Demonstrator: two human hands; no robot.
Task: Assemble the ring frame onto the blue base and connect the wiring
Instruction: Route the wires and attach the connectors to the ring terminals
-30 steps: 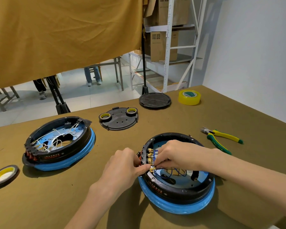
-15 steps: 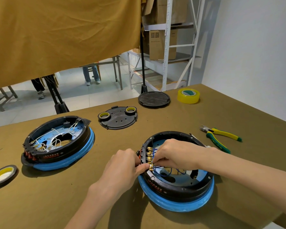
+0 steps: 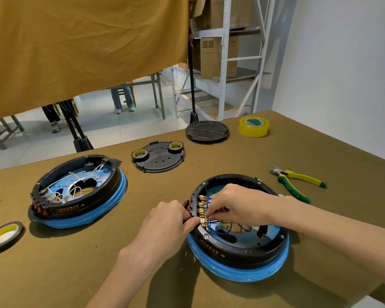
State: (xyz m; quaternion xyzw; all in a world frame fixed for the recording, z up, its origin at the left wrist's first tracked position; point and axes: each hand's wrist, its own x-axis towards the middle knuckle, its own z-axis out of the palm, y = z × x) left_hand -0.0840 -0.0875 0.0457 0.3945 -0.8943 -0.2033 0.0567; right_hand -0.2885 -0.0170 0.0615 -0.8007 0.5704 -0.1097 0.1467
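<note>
A black ring frame (image 3: 242,246) sits on a blue base (image 3: 238,271) in front of me, right of centre. A row of brass terminals (image 3: 202,208) with blue wires (image 3: 222,227) lines its left inner wall. My left hand (image 3: 165,227) grips the frame's left outer edge, thumb and fingertip at the lowest terminal. My right hand (image 3: 238,206) reaches in from the right and pinches a wire connector at that terminal row. A second black ring frame on a blue base (image 3: 80,194), with white wires, stands at the left.
A black cover plate (image 3: 158,160) carrying two tape rolls lies behind. Farther back are a round black disc (image 3: 207,131) and a yellow tape roll (image 3: 253,126). Green-and-yellow pliers (image 3: 296,182) lie at the right. Another tape roll (image 3: 3,234) lies at the far left.
Both hands stay at the terminal row; the right hand's fingers have shifted slightly down toward the lowest terminal. The camera view has drifted a little.
</note>
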